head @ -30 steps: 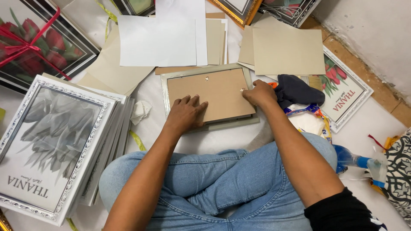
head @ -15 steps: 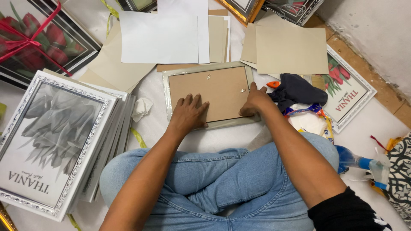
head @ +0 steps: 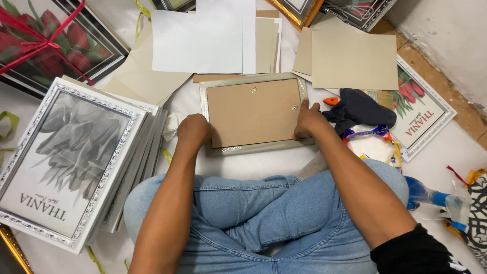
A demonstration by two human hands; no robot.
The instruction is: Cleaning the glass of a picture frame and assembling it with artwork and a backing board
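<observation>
Left hand [head: 193, 129] curled into a loose fist, fingers folded under and pressed on the left edge of a picture frame [head: 253, 114]; not gripping, just bearing down. Right hand [head: 308, 121] flatter, fingers closed together, forefinger stretched up along the frame's right edge, the others resting on its lower right corner. Nothing held in either hand.

Frame lying face down on the white floor [head: 264, 165] between both hands, brown backing board up (two small metal fittings on it), pale rim showing all round. Placed just beyond the crossed knees in blue jeans [head: 264, 213].

Outward from the right hand: dark cloth [head: 360, 109] just beside it, an orange tool tip [head: 331, 101] poking out from under the cloth, a crumpled plastic packet [head: 373, 144] below. Farther right, a white frame with red flowers [head: 421, 114], partly covered by a beige card sheet [head: 355, 61]. Spray bottle [head: 436, 195] near the right knee.

Outward from the left hand: a stack of silver frames [head: 76, 162] holding a grey flower print, well to the left. Beyond the face-down frame, white paper sheets [head: 203, 35] over more beige card. Black frame tied with red ribbon [head: 45, 43] at the far left corner of the floor.
</observation>
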